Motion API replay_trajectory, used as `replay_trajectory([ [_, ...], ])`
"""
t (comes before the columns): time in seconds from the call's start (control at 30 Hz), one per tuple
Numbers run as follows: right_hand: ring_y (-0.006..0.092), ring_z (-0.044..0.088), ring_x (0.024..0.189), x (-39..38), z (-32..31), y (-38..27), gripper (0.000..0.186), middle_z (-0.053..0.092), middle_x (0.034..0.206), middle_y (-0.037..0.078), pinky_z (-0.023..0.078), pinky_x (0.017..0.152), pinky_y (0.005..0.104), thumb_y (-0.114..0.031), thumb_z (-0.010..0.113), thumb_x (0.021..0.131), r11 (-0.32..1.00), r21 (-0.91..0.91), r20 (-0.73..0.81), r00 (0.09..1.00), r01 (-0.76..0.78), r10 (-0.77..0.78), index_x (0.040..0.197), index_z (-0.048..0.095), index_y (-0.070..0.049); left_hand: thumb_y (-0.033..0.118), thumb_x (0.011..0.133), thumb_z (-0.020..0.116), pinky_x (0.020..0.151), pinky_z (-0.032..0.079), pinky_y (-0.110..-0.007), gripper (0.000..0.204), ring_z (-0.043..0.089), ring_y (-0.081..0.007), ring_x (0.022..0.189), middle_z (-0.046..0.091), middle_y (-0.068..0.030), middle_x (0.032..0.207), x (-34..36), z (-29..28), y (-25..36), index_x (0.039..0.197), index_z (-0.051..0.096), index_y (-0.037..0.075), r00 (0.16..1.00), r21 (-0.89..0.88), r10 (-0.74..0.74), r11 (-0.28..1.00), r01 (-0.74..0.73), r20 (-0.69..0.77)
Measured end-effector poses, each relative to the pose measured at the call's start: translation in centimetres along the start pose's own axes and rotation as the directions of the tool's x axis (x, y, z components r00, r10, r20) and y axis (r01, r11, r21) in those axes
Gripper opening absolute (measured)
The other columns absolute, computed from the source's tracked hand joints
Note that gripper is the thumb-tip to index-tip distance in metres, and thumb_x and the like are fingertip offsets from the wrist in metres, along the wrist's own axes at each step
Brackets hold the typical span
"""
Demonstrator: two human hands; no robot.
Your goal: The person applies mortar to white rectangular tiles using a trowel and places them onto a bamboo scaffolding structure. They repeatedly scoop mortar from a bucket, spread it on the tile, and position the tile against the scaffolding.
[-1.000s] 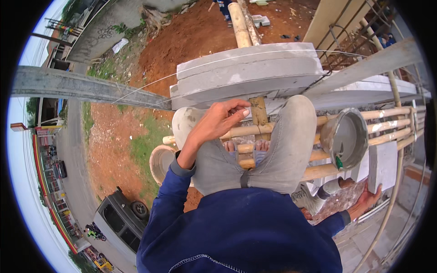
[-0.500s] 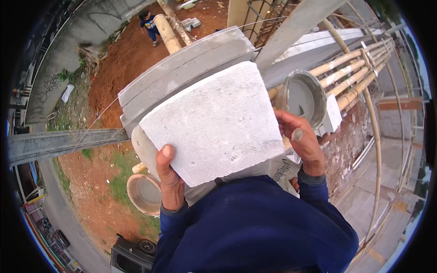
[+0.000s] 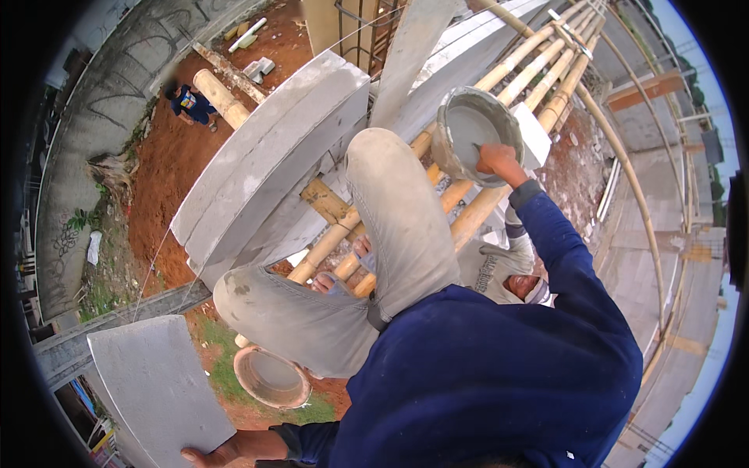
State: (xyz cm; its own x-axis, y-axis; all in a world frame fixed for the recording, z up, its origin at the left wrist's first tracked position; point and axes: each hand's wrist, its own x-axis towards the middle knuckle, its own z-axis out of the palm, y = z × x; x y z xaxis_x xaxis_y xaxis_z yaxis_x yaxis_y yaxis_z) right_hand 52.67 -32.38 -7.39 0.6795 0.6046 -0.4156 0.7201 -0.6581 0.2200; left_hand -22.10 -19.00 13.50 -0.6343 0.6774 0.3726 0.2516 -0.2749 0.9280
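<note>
My left hand (image 3: 209, 452) grips the lower edge of a grey block (image 3: 160, 390), held out at the lower left. My right hand (image 3: 497, 161) reaches into a bucket (image 3: 453, 105) of wet grey mix, closed on the handle of a trowel, whose blade is mostly hidden. Beside the bucket is a white block (image 3: 533, 134). In front of my bent knees, a low wall of grey blocks (image 3: 269, 152) has a line strung along it. Bamboo poles (image 3: 476, 210) run under my feet, and a second, pinkish bucket (image 3: 271, 378) sits below my left leg.
A co-worker (image 3: 519, 285) is below me on the right. A small person (image 3: 191, 105) stands on red soil (image 3: 164, 187) beyond the wall. A concrete post (image 3: 409, 54) and rebar (image 3: 355, 35) rise at the back. A concrete beam (image 3: 109, 331) crosses on the left.
The block, held in both hands half a second ago, has moved down to the lower left in my left hand. My right hand has let go of it and moved up into the bucket.
</note>
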Motion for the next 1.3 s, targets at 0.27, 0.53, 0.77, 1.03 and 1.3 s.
replay_trajectory([
  [0.27,0.0345,0.072,0.064,-2.4,-2.8,10.3,0.042,0.072,0.073,0.021,0.058,0.063,0.0447,-0.038,0.067,0.087,0.952,0.305,-0.157,0.987,0.007,0.043,0.094,0.077,0.003,0.039,0.090,0.078,0.097,0.053,-0.051,0.076,0.062,-0.0378,0.118,0.058,-0.0266,0.138,-2.8,0.2,-4.4,0.143,0.054,-0.009,0.988,0.228,-0.127,0.968,0.104,0.091],
  [0.53,0.0098,0.048,0.042,-8.2,-0.5,4.5,0.026,0.053,0.061,-0.001,0.038,0.038,0.0296,-0.023,0.069,0.095,0.132,0.972,0.150,0.947,-0.194,0.285,0.079,0.059,-0.005,0.050,0.088,0.072,0.101,0.055,-0.052,0.089,0.061,-0.0390,0.126,0.053,-0.0246,0.147,-7.8,0.0,-15.5,0.156,0.042,-0.001,0.695,-0.251,-0.603,0.656,0.712,0.391],
  [0.77,0.0072,0.048,0.044,-12.1,-9.7,-0.7,0.030,0.053,0.065,-0.002,0.034,0.038,0.0233,-0.037,0.064,0.102,0.241,0.969,-0.093,0.984,0.055,0.150,0.089,0.059,-0.011,0.047,0.085,0.073,0.101,0.057,-0.050,0.088,0.063,-0.0358,0.125,0.059,-0.0206,0.141,-7.6,1.7,-19.2,0.152,0.044,-0.002,0.809,-0.527,-0.494,0.617,0.584,0.318],
  [1.03,0.0088,0.047,0.046,-15.1,-25.2,-15.4,0.031,0.053,0.067,0.002,0.036,0.041,0.0217,-0.033,0.065,0.102,0.010,0.954,-0.231,0.758,0.298,-0.611,0.100,0.062,-0.002,0.047,0.088,0.072,0.102,0.055,-0.046,0.081,0.064,-0.0320,0.122,0.063,-0.0171,0.136,-6.1,4.5,-20.0,0.148,0.049,-0.001,0.840,-0.657,-0.462,0.544,0.522,0.285],
  [1.3,0.0062,0.049,0.049,-15.5,-29.4,-32.5,0.031,0.056,0.066,0.000,0.037,0.046,0.0244,-0.030,0.068,0.099,0.369,0.794,0.254,0.286,0.484,-0.924,0.084,0.062,-0.003,0.039,0.084,0.074,0.091,0.057,-0.037,0.074,0.069,-0.0248,0.108,0.068,-0.0163,0.121,-11.4,-0.6,-20.3,0.140,0.054,-0.006,0.805,-0.339,-0.520,0.731,0.592,0.284],
])
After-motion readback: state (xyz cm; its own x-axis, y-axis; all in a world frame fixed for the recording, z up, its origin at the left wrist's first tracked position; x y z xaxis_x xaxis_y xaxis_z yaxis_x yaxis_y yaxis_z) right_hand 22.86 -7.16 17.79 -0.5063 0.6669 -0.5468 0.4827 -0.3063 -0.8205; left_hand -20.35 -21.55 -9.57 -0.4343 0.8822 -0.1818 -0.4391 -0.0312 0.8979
